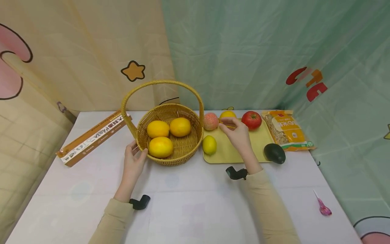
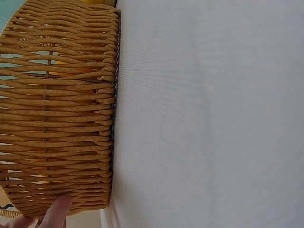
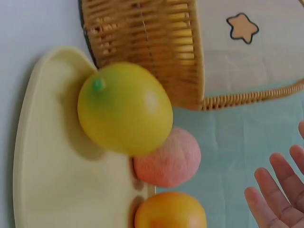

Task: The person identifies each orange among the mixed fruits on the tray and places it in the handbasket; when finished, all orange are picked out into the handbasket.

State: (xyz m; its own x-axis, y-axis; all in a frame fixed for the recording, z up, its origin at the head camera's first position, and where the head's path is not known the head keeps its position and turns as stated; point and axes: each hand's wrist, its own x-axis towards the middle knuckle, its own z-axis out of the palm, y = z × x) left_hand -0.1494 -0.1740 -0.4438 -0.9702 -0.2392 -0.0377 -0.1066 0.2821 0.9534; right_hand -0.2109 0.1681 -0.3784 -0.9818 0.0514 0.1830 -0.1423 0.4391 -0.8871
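Observation:
A round wicker basket [image 1: 186,154] with a tall arched handle stands at the back of the table, three yellow fruits [image 1: 180,127] inside it. At its left side my left hand [image 1: 134,162] holds the basket's wall near the rim; in the left wrist view the thumb [image 2: 58,211] lies against the weave. My right hand [image 1: 237,134] hovers with extended fingers over the yellow tray [image 1: 234,157], holding nothing. Nearest to it are an orange-yellow fruit [image 3: 171,211], a pink peach [image 1: 211,121] and a red tomato-like fruit [image 1: 251,120]. A lemon [image 3: 126,109] lies on the tray's left side.
A dark green avocado [image 1: 274,153] rests at the tray's right front corner. Right of the tray lies an orange food packet [image 1: 286,130]. A long pasta box [image 1: 94,137] sits left of the basket. A small pink pointed object [image 1: 323,206] lies near the right edge.

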